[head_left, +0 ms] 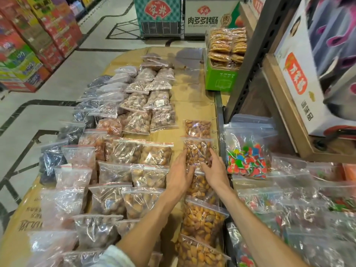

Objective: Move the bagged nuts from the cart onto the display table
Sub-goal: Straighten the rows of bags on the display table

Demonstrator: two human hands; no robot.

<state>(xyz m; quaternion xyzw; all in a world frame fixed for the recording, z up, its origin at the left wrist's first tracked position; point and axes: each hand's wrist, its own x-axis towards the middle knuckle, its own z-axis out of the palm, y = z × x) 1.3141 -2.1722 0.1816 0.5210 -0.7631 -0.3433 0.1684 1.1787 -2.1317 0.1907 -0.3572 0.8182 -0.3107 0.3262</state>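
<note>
Left hand (180,171) and right hand (212,170) reaching forward, straight fingers pressing clear zip bag of brown nuts (197,152) | resting on cardboard-covered display table (194,89)

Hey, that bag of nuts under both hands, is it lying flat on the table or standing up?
Lying flat. The bag of nuts rests on the cardboard-covered table in the right-hand column, with the left hand and right hand on it.

Rows of clear zip-top plastic bags of brown nuts (197,151) and a green cardboard box (220,78) lie on the cardboard-covered tabletop (194,89).
</note>
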